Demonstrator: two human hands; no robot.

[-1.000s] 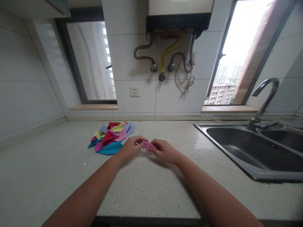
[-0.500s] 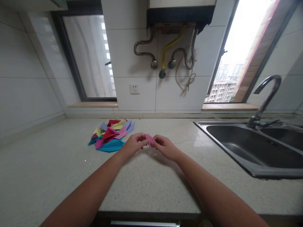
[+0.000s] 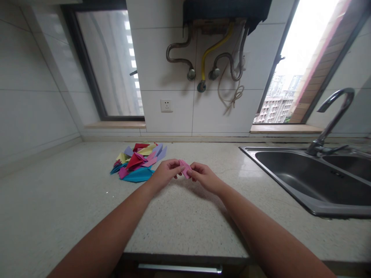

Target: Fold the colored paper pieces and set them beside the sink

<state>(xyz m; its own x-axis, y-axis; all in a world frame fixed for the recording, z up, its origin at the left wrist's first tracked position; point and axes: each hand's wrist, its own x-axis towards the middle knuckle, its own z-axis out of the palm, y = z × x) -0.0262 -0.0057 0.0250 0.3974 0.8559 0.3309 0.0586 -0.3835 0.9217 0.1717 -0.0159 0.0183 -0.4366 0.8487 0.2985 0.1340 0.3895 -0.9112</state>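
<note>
A small piece of pink folded paper (image 3: 184, 169) is held a little above the countertop, between my two hands. My left hand (image 3: 168, 172) pinches its left side with thumb and fingers. On its right side, the thumb and fingers of my right hand (image 3: 204, 177) are closed around the edge. The exact folds are too small to make out. Just left of my left hand lies a loose pile of folded papers (image 3: 136, 161) in red, pink, blue, yellow and lilac.
The speckled countertop (image 3: 185, 227) runs along a tiled wall. A steel sink (image 3: 290, 177) with a curved faucet (image 3: 333, 119) is set in at the right. Hoses (image 3: 203, 63) hang from a dark appliance above, near a wall socket (image 3: 166, 105). A drawer handle (image 3: 179, 268) shows below the edge.
The pink paper has been turned slightly in my fingers and now shows a flatter face. My thumbs have shifted on it. The whole view has tilted a little downward.
</note>
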